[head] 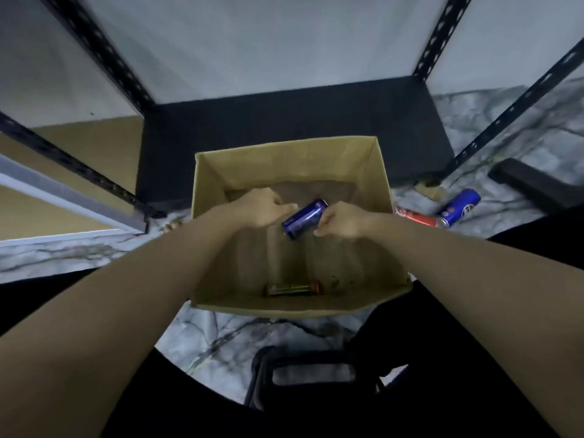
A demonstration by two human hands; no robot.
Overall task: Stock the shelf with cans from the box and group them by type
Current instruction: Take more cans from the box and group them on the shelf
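Nearest the camera, a dark stool-like object (313, 377) with a slot in its top is seen at the bottom edge, standing on a marbled grey-and-white floor (202, 336). Two bare forearms are stretched forward from the lower corners into an open cardboard box (392, 235), which is set on the floor just beyond.

Against the near wall of the box, a can (292, 289) with green and red on it is laid on its side. Further in, above the box bottom, a blue can (305, 219) is held tilted, its top pointed far and to the right. It is gripped between both hands: the left hand (260, 208) is curled over its left side with the fingers laid along the can, and the right hand (343, 220) is closed on its right side, fingers pinched at the lower end. How firmly each hand is clamped cannot be told through the blur.

To the right of the box, on the floor, a red can (417, 216) and a second blue can (459, 207) are laid on their sides, touching or nearly so. A dark block (534, 186) is seen beyond them.

Behind the box, the black bottom board of the shelf (284, 115) is framed by black perforated metal posts (104, 55), with a pale wall (268, 36) at the far end.
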